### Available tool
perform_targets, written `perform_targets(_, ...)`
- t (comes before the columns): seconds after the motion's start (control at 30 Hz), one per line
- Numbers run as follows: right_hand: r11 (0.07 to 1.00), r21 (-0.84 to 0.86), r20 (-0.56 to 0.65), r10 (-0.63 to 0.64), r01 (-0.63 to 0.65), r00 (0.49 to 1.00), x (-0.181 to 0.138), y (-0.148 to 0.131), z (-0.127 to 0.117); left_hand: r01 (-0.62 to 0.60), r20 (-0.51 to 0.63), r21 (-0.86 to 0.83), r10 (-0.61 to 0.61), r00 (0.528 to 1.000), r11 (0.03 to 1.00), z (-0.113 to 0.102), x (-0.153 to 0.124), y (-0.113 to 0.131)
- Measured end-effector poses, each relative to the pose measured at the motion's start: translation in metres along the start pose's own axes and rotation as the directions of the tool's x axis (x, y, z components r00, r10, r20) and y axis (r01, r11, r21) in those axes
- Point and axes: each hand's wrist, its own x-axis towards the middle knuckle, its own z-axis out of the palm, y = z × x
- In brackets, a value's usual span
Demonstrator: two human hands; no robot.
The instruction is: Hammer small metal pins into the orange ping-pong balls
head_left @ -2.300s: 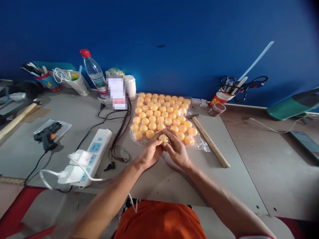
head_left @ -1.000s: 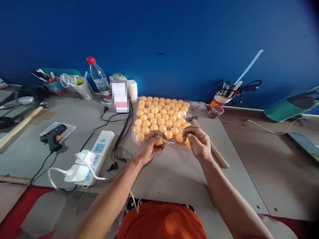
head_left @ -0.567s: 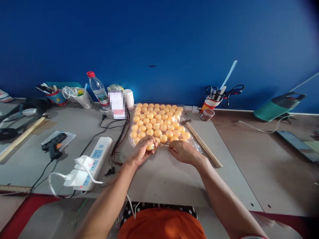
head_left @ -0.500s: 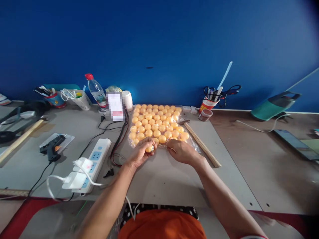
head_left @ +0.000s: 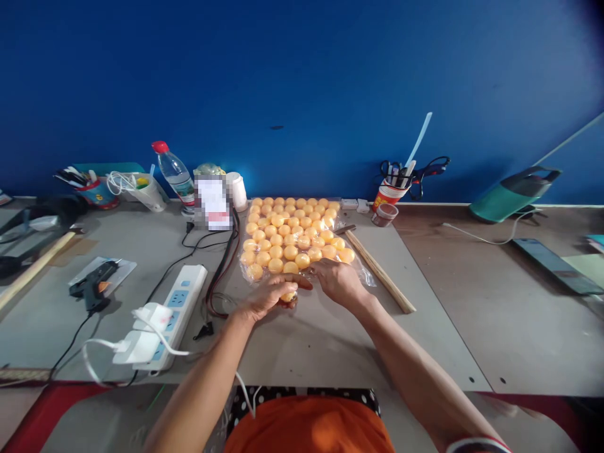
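Note:
Many orange ping-pong balls [head_left: 283, 229] lie packed side by side in a clear plastic bag [head_left: 368, 275] flat on the desk. Just in front of the bag's near edge, my left hand [head_left: 271, 296] is curled round a single orange ball [head_left: 289, 295], with its index finger reaching toward the right hand. My right hand [head_left: 337, 280] is closed at the bag's near right part, its fingertips pinched together. Whatever those fingertips may grip is too small to make out. A hammer [head_left: 381, 270] with a wooden handle lies right of the bag.
Left of my arms lie a white power strip [head_left: 175, 314] with plugs and a black glue gun [head_left: 97, 286]. A water bottle [head_left: 177, 176], a white cup [head_left: 237, 190] and a red pen cup [head_left: 391, 194] stand along the blue wall. A phone [head_left: 557, 267] lies far right.
My left hand has come slightly nearer with the ball, and its index finger has stretched out rightward. My right hand has shifted a little left and up. The view has shifted slightly.

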Motion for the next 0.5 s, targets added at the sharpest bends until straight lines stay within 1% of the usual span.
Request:
perform_targets(0.17,0.998,-0.056,0.089,0.042,-0.037,0.995,0.0013,-0.005,0.0016,-0.035,-0.047,-0.029,0.034,0.998,0.999,-0.0013,0.002,-0.0037)
perform_targets(0.23,0.996,-0.075,0.101,0.063,-0.055,0.993,0.0019,-0.0057,0.0032,-0.063,-0.099,-0.062,0.057,0.993,0.996,-0.0007,0.0024,-0.0036)
perform_targets(0.33,0.994,-0.084,0.116,0.076,-0.066,0.99,0.0028,-0.0056,0.0052,-0.068,-0.168,-0.124,0.046,0.985,0.99,0.0011,0.0017,-0.0008)
perform_targets(0.4,0.996,-0.074,0.112,0.059,-0.051,0.992,0.0032,-0.0059,0.0064,-0.063,-0.173,-0.137,0.038,0.984,0.989,0.0021,0.0009,0.0016)
perform_targets(0.5,0.997,-0.069,0.103,0.026,-0.018,0.994,0.004,-0.0079,0.0099,-0.076,-0.151,-0.139,0.055,0.987,0.987,0.0026,0.0001,0.0037)
